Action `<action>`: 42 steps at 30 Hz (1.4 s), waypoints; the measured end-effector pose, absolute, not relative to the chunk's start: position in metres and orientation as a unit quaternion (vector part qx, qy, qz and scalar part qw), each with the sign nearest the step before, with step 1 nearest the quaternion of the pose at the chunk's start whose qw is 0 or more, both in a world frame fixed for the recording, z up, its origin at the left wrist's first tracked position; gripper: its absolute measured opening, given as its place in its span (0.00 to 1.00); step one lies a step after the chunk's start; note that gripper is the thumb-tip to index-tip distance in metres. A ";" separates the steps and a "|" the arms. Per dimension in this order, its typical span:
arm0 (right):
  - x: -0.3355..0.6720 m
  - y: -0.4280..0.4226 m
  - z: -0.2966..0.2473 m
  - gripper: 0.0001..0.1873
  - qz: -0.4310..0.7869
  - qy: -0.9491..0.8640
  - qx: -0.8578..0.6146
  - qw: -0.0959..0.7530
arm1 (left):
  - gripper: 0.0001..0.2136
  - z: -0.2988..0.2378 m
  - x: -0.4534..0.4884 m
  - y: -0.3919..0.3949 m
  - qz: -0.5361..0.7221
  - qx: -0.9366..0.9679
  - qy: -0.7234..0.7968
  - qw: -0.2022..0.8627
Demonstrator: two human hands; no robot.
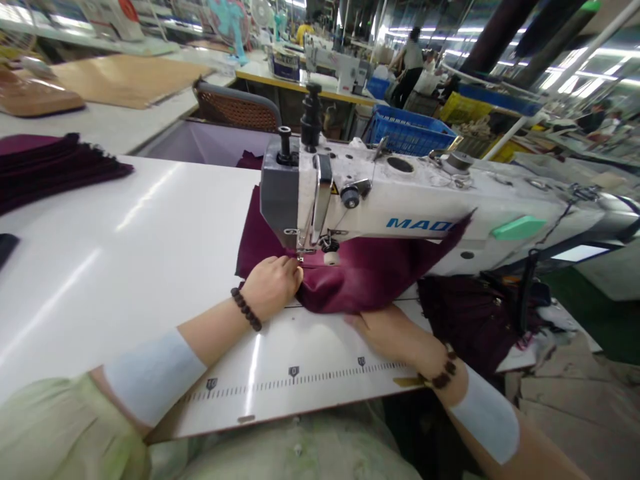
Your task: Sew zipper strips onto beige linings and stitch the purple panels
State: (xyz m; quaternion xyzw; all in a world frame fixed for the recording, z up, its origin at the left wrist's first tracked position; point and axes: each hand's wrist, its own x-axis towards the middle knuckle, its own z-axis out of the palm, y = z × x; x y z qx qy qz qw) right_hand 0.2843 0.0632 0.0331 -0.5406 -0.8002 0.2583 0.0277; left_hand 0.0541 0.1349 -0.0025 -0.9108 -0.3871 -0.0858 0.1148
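Here I am, looking out from my own head, one camera facing forward and pitched down over the glossy white tabletop [160, 260]. My pale green shirt front [295, 450] fills the bottom edge, right up close! Just beyond, near the centre, come my bare left hand [273, 283] and bare right hand [387, 330], seen from above and behind. The white-and-grey metal sewing machine [370, 180] sits near, crossing from mid-frame to the right edge. And over its top, the view runs deep, past a blue plastic basket [415, 130], well back into the room!
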 end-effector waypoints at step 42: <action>0.288 0.127 0.191 0.23 -0.196 -0.778 -0.503 0.324 | 0.25 -0.008 0.027 0.136 -0.173 -0.900 -0.389 -0.093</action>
